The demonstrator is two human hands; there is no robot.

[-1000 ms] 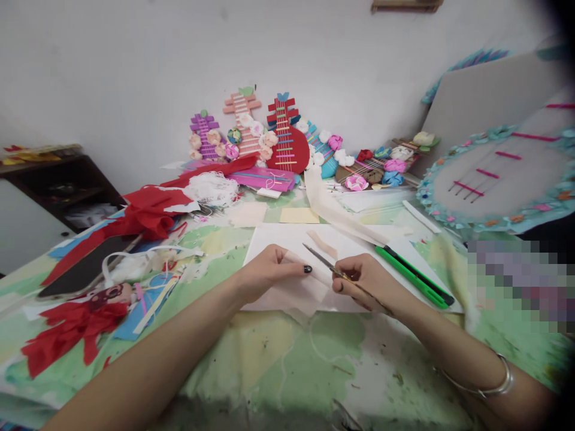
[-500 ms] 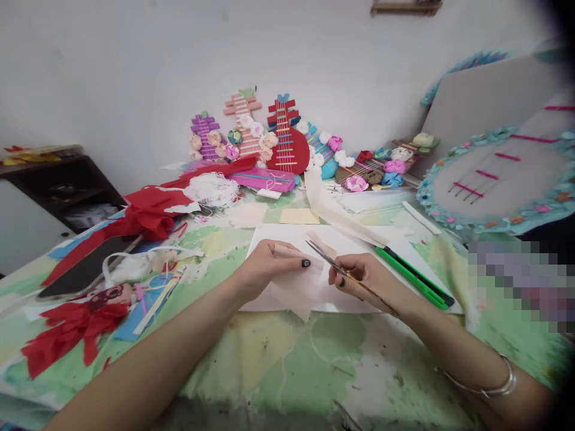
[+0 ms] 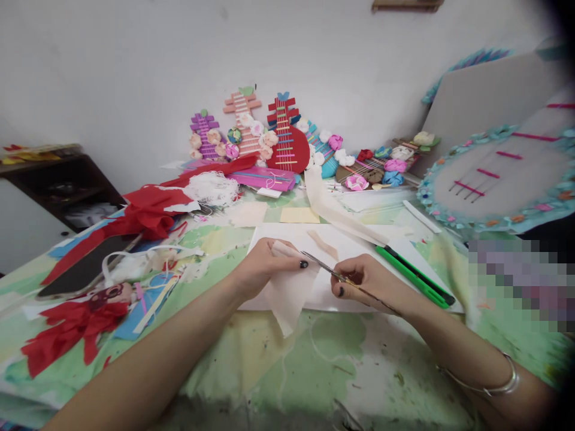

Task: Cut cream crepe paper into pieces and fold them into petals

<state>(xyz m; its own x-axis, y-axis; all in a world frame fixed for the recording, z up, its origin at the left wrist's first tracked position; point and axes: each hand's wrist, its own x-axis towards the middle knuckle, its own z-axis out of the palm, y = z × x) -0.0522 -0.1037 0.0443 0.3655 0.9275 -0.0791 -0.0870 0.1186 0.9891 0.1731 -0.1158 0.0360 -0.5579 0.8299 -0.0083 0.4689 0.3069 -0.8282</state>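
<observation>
My left hand (image 3: 269, 263) is closed on a pale pink piece of thin crepe-like material (image 3: 293, 299), pinched under the thumb, with a pointed end hanging down. In my right hand (image 3: 359, 280) is a pair of scissors (image 3: 320, 263), its blades pointing left at the edge of the piece near my left thumb. The blades look nearly closed. Under both hands lies a white sheet (image 3: 345, 239), with a small curled pale strip (image 3: 323, 242) on it. A green utility knife (image 3: 415, 278) rests on the sheet's right side.
A long cream strip (image 3: 332, 215) runs behind the sheet. Red fabric (image 3: 148, 209), a phone (image 3: 90, 269) and a doll-faced figure (image 3: 112, 296) lie left. Several lute-shaped decorations (image 3: 287, 146) lean on the back wall; a larger round one (image 3: 498, 179) stands right.
The scissors have come down and away from the small strip, toward my left thumb. The pink piece has turned, and its point now hangs lower and further left.
</observation>
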